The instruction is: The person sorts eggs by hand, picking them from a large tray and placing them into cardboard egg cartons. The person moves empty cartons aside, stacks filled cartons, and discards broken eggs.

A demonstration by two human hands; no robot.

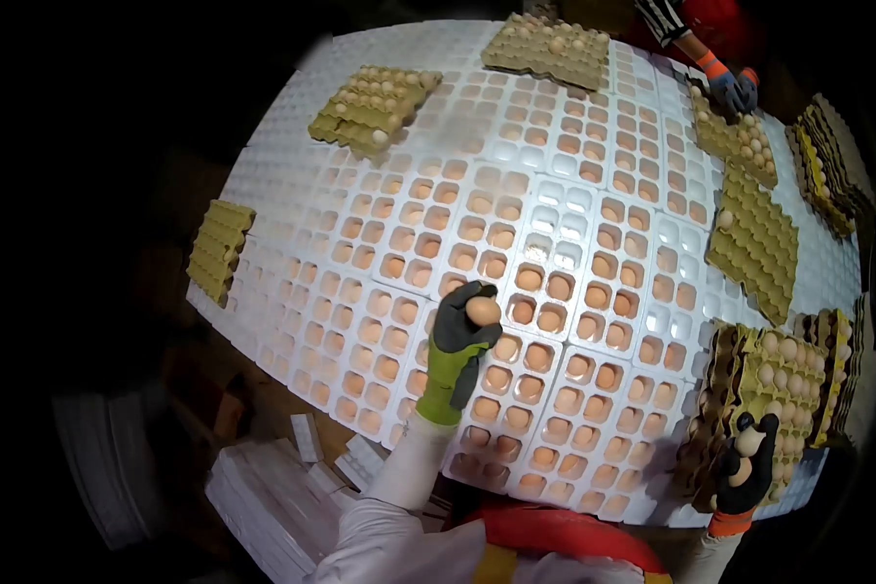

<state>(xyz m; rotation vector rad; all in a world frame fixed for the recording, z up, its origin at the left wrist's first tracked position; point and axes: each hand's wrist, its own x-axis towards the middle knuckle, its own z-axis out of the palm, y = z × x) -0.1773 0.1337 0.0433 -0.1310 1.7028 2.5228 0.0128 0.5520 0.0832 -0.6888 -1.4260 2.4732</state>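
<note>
My left hand [457,333], in a black and green glove, is closed round a brown egg [483,311] above the white foam trays [566,337]. Many pockets of these trays hold eggs. At the lower right, my right hand [757,481], in a black glove with an orange cuff, grips pale eggs [748,442], two of which show between its fingers. Under and beyond that hand is a yellowish pulp egg carton [742,355] with several eggs in its cups.
Pulp cartons lie on the foam at the left [221,251], upper left [360,138], top [545,66] and right [755,243]. Carton stacks [831,170] stand at the right edge. A co-worker's gloved hands [732,90] touch a carton at the upper right. White foam blocks [268,506] lie below left.
</note>
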